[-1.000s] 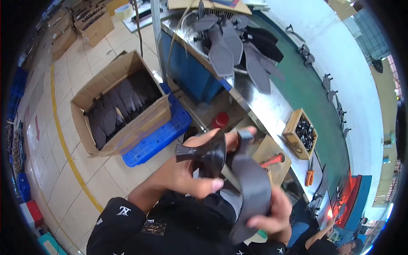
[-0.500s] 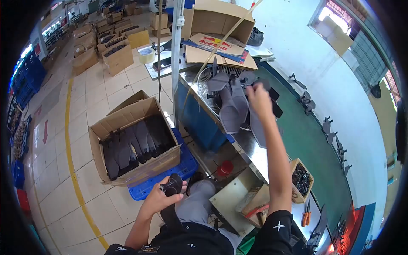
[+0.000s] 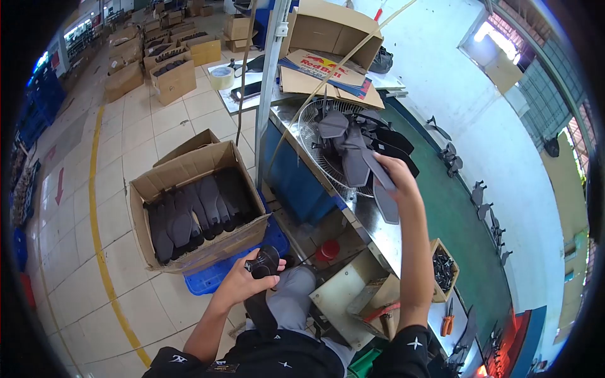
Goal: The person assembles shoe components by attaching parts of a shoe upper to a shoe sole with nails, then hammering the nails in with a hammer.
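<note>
We see our right hand (image 3: 396, 173) stretched up toward the centre-right of the frame, its fingers closed on the lower end of a grey insole piece (image 3: 376, 169) that belongs to the dark pile (image 3: 353, 148) heaped over the wire fan guard (image 3: 313, 142) on the steel bench (image 3: 378, 227); the piece's long axis runs from upper left down to lower right, straight into our palm, so the rest of the pile lies just beyond and to the left of the fingertips; this hand is plainly the nearer one to the pile. Our left hand (image 3: 246, 280) sits low in the centre of the frame, above our lap, well apart from the bench; its fingers are wrapped around a black shoe form (image 3: 263, 263), the rounded end pointing up and to the right. To the left of that hand, a cardboard box (image 3: 189, 173) of upright dark soles rests on a blue crate (image 3: 214, 277) on the tiled floor; a small wooden box (image 3: 449, 277) of dark metal bits stands at the lower right, near orange pliers (image 3: 448, 324).
</note>
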{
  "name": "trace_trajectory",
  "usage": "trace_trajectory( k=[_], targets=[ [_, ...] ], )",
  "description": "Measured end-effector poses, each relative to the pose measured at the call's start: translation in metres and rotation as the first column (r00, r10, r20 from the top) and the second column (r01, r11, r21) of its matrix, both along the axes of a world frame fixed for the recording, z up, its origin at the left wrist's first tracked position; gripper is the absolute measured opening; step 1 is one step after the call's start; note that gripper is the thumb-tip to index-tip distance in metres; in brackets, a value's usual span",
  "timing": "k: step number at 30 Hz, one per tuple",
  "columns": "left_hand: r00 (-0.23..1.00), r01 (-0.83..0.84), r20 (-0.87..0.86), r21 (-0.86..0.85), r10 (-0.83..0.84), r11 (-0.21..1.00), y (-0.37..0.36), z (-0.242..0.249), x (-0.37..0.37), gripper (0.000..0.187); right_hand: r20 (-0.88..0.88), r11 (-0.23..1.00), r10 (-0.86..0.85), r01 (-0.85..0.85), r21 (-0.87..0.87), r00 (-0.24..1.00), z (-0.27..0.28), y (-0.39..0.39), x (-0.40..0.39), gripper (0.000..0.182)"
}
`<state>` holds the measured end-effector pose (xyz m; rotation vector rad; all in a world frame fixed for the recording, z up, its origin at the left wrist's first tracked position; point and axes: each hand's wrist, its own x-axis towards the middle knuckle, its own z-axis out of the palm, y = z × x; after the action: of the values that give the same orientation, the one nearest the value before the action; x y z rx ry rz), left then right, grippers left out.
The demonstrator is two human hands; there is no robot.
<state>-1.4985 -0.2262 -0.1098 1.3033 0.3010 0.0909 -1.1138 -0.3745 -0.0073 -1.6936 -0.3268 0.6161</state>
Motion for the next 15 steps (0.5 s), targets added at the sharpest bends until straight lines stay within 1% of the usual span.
trace_trajectory(
  k=[1,3,5,7,9,11,13,14,15],
  targets=[
    [0.999,0.014,0.047,0.031,-0.016,0.999,0.001,0.0,0.002,0.057,0.058,1.0,0.005,-0.005,0.0,0.998,0.012,-0.017,-0.019,0.03],
    [0.989,0.04,0.136,0.091,-0.052,0.995,0.003,0.002,0.007,0.061,0.354,0.997,-0.069,0.055,0.049,0.933,0.014,-0.045,-0.073,0.03],
    [0.962,-0.036,0.271,0.08,0.013,0.996,-0.002,0.023,0.019,0.071,0.546,0.998,-0.067,0.057,0.034,0.835,0.012,-0.076,-0.133,0.03],
    [0.877,-0.168,0.454,-0.022,0.159,0.986,-0.013,0.046,0.038,0.069,0.569,0.995,-0.049,0.088,-0.042,0.821,0.015,-0.102,-0.195,0.028],
    [0.762,-0.18,0.637,0.036,0.116,0.983,-0.014,0.061,0.058,0.054,0.523,0.996,-0.019,0.063,-0.067,0.852,0.015,-0.121,-0.251,0.029],
    [0.688,-0.104,0.725,0.095,0.003,0.99,-0.016,0.075,0.069,0.043,0.375,0.997,0.061,-0.037,-0.071,0.925,0.017,-0.138,-0.288,0.032],
    [0.653,0.076,0.739,0.159,-0.169,0.984,-0.021,0.092,0.068,0.039,0.211,0.999,0.038,-0.041,0.011,0.977,0.018,-0.147,-0.315,0.033],
    [0.708,0.167,0.662,0.183,-0.247,0.969,-0.027,0.097,0.062,0.04,0.232,0.996,0.075,-0.082,0.018,0.97,0.014,-0.159,-0.321,0.035],
    [0.731,0.253,0.632,0.102,-0.259,0.962,-0.029,0.095,0.059,0.04,0.218,0.993,0.054,-0.075,0.092,0.974,0.013,-0.163,-0.328,0.035]
  ],
)
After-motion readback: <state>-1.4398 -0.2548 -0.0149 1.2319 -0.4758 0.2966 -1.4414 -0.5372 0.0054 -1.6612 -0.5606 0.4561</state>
